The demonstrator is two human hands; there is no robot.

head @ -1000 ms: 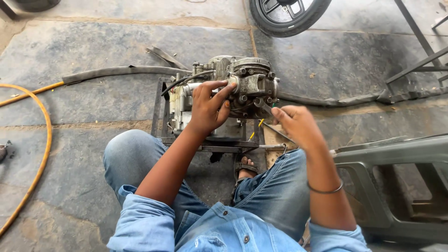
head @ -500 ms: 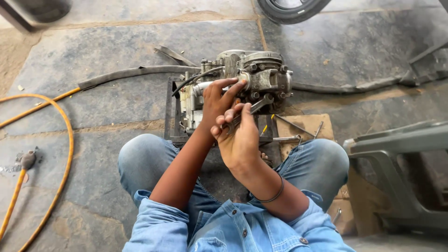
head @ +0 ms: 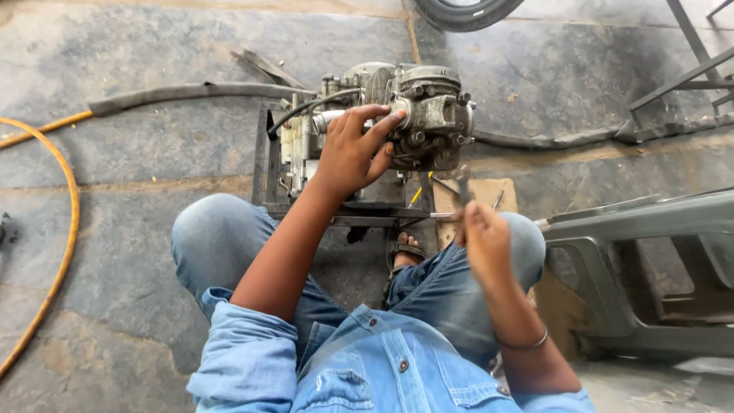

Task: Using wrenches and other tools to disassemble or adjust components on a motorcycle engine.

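Grey cast metal fills the middle of the view: a small engine (head: 397, 115) sits on a dark metal stand (head: 267, 164) on the stone floor (head: 153, 153), at twelve o'clock from the seated person's knees. The left hand (head: 352, 153) lies spread over the engine's near face, fingers (head: 386, 126) pressed flat against the housing, steadying it and not closed round any part.

Half a second ago the right hand was up at the engine beside the left; now it has drawn back to about four o'clock, over the right knee. The right hand (head: 485, 241) is closed on a slim metal tool (head: 462, 183) that points up toward the engine's underside; motion blur hides its tip. I judge that the tool has come off the work and is being readied in the hand.

A black hose (head: 191, 93) runs off at ten o'clock, a yellow hose (head: 65, 229) curves at nine, and a grey plastic chair (head: 650, 252) lies at three.
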